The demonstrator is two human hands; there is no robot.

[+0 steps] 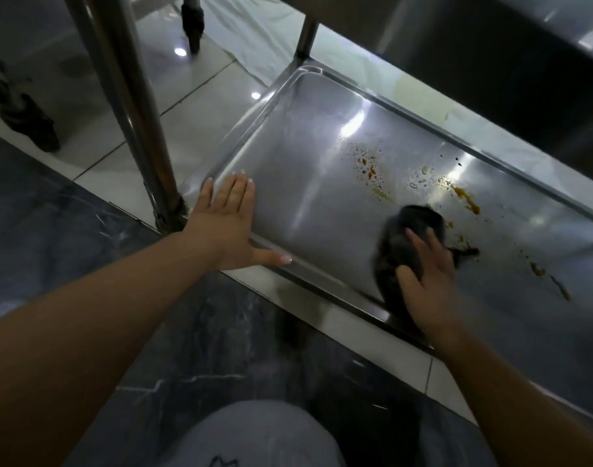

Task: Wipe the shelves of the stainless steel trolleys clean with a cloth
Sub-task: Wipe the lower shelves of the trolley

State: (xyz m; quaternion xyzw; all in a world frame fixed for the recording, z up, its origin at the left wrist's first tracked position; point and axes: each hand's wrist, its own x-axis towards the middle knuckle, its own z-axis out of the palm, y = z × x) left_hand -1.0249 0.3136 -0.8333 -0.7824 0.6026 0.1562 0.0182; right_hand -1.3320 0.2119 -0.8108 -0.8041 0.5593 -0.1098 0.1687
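Head view. Bottom stainless steel trolley shelf (305, 170), rimmed and reflective, set low over a pale tiled floor (200, 92). Left hand (226, 219) laid flat with straight fingers on the near left corner of the shelf, thumb along the near rim, holding nothing; grip fully open. Right hand (430, 274) pressed on a dark crumpled cloth (409, 237) just inside the near edge, around mid-length; fingers spread over the cloth, thumb tucked against its side. Blurred there, so cannot tell whether a light clasp or a flat press. Orange-brown sauce spatters (369, 170) toward the far edge beyond the cloth; a second streak (467, 200) to the right of it; smears (554, 281) further right along the near edge. Left half of the shelf apparently free of marks. Round steel upright post (133, 106) standing at the near left corner beside the left hand.

Procedure for the step in hand, as judged:
- Keep the left palm braced to steady the trolley.
- Sweep the cloth from the near edge toward the far edge, through each stain.
- Overlap passes, working rightward.
- Refold to a fresh face once soiled, otherwise likely smearing.
- Run the cloth along the rim groove, where residue probably collects.
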